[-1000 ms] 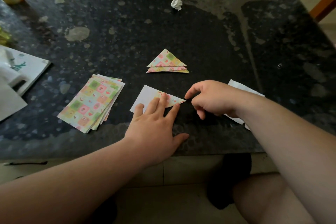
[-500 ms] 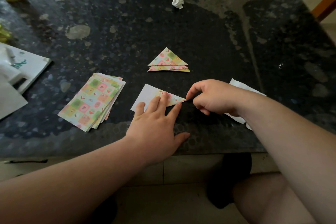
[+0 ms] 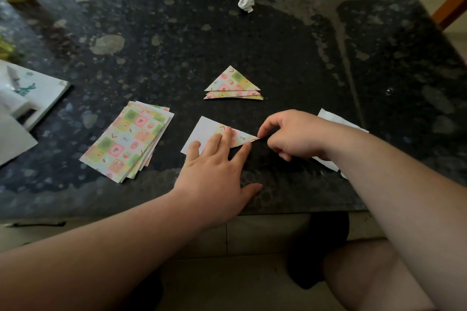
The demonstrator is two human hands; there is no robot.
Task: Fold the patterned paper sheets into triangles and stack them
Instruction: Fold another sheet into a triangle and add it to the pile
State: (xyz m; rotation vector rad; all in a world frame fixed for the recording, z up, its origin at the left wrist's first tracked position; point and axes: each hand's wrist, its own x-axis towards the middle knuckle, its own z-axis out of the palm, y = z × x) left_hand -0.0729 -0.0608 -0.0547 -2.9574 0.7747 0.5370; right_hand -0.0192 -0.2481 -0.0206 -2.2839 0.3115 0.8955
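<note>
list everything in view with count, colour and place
table: one, dark speckled stone, under everything
folded triangles: about three stacked, pastel patterned, centre
flat sheets: several in a pile, pastel patterned, left of centre
half-folded sheet: one, white back up with patterned flap, near edge
paper ball: one, white, far centre
white paper: one, under the right forearm
booklet: one, white, left edge
left hand: flat, pressing the half-folded sheet
right hand: curled, index fingertip at the flap's tip

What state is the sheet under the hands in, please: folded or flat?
Partly folded: on the sheet a patterned flap lies over the white back, pressed by the left hand, its tip pinched by the right hand.
</note>
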